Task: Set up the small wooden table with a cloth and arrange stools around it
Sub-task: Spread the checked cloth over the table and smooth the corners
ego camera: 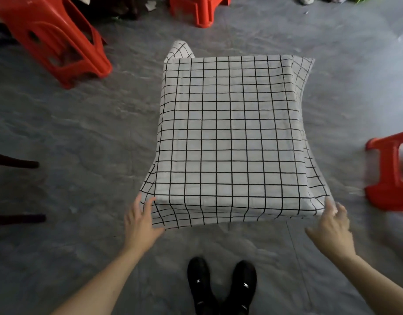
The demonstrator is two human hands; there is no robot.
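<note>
Grey floor (82, 155), red stools (59, 42) w/ cloth (230, 133)

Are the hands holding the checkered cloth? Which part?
Yes, it looks so. The left hand touches the cloth at its near left corner, and the right hand pinches its near right corner, though blur hides the exact grip.

- The cloth (230, 137) is woven fabric, matt white with thin black grid lines, lightly creased where it hangs at the corners.
- The three stools, one far left (55, 39), one at the top (199, 10) and one at the right (391, 171), are moulded red plastic, smooth with a slight gloss.
- The floor (82, 133) is grey, mottled and dull.
- The shoes (221, 287) look matt black.
</note>
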